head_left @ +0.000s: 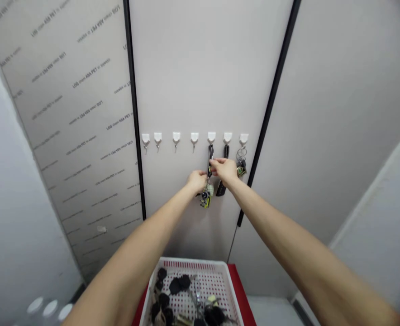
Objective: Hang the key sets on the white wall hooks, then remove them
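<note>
Gripping a key bunch hung on a wall hook, the left hand and right hand pinch it with closed fingers; a basket sits near.

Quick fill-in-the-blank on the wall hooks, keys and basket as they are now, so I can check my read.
The row of white plastic wall hooks has ___ hooks in all.
The ___ hooks at its left end hang bare.
The left hand and right hand both grip the black key bunch hanging on the ___ hook from the left.
The white perforated plastic basket of black keys stands on a ___ surface.
Missing words: seven; four; fifth; red.
</note>
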Demonstrator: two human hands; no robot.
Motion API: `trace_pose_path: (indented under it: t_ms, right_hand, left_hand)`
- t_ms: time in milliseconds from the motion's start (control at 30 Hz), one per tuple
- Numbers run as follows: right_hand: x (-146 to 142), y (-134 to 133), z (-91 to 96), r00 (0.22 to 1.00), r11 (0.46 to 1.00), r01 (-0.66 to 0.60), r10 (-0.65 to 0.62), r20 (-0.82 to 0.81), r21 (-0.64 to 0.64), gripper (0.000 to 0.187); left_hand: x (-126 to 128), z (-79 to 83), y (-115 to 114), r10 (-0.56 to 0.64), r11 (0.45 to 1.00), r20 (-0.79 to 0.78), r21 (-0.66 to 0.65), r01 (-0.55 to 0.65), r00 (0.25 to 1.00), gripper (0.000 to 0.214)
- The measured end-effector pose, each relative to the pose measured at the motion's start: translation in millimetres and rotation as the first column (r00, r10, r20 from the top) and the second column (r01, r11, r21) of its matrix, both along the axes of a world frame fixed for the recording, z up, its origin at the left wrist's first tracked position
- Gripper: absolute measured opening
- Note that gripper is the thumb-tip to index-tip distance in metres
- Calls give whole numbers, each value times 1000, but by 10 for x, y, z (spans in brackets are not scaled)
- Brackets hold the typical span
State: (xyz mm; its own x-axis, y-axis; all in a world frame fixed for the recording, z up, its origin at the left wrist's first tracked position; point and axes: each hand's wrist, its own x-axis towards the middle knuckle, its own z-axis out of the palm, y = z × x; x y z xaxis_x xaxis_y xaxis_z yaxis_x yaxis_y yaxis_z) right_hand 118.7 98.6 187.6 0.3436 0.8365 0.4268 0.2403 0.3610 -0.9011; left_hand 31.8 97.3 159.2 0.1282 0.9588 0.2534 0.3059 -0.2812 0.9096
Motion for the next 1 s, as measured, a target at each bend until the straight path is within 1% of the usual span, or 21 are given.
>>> trace_pose_path:
  t_ms: [67,100,167,200,233,267,300,367,433,467,500,533,567,600,667,700,733,800,900,1000]
  right_hand:
    - [17,-40,-49,1000,1000,21,-21,5,-11,15]
    - [25,-72,-98,999,1000,29,-29,15,-9,17]
    - [36,-176,-266,997,1000,9,-9,71,-8,19]
    - [37,-250,-389,991,999,-37,39,126,-26,19]
    - [35,-339,-538,974,992,-107,118,194,-69,18]
    - [30,-441,-711,940,972,-190,221,261,-140,17]
    - [23,-552,-901,883,932,-277,343,319,-234,17]
    - [8,-783,-1301,752,827,-381,537,382,-413,16]
    - [-1,-997,-1664,612,737,-417,660,436,-532,15]
    - [-3,-1089,-1813,537,694,-428,711,455,-580,15]
    - [-6,-1168,-1935,462,659,-431,748,477,-616,15]
    - [-9,-1235,-2030,395,639,-430,768,504,-638,15]
    - [-17,-1287,-2101,344,642,-417,767,541,-643,16]
    - [-30,-1328,-2151,312,666,-390,745,589,-636,17]
    - [-74,-1378,-2208,293,747,-291,664,688,-598,21]
    - [-104,-1391,-2223,292,781,-224,625,724,-583,21]
    - [-135,-1399,-2235,290,803,-155,594,750,-576,22]
    - [-193,-1400,-2252,281,823,-40,554,784,-567,22]
    - [-237,-1380,-2268,272,848,66,492,827,-526,23]
    - [-228,-1357,-2278,267,846,142,466,843,-513,25]
  left_hand:
    - [-51,-60,-73,-25,998,-8,-49,24,1000,24]
    - [-87,-122,-120,-42,997,-13,-70,41,999,24]
    - [-186,-323,-241,-104,991,-57,-85,99,993,23]
    - [-250,-457,-316,-149,987,-106,-81,141,983,23]
    - [-322,-608,-399,-199,979,-173,-76,188,965,23]
    - [-399,-769,-488,-246,969,-252,-75,234,936,23]
    - [-479,-933,-581,-285,958,-331,-85,272,900,24]
    - [-633,-1237,-770,-319,947,-452,-109,303,833,25]
    - [-764,-1474,-950,-337,940,-518,-132,316,786,26]
    - [-816,-1563,-1031,-349,935,-539,-141,327,766,26]
    - [-858,-1634,-1105,-361,929,-560,-145,340,746,27]
    - [-889,-1690,-1168,-369,924,-586,-146,354,722,27]
    - [-910,-1735,-1220,-372,920,-614,-141,367,696,27]
    - [-921,-1773,-1261,-365,919,-646,-133,372,670,27]
    - [-916,-1839,-1310,-323,926,-717,-106,361,618,28]
    - [-901,-1868,-1321,-298,931,-748,-91,354,592,29]
    - [-882,-1893,-1325,-274,934,-776,-76,348,568,29]
    - [-833,-1935,-1323,-238,936,-820,-51,348,521,28]
    - [-769,-1974,-1308,-211,936,-860,-40,350,466,26]
    - [-745,-1998,-1297,-204,941,-863,-42,337,462,25]
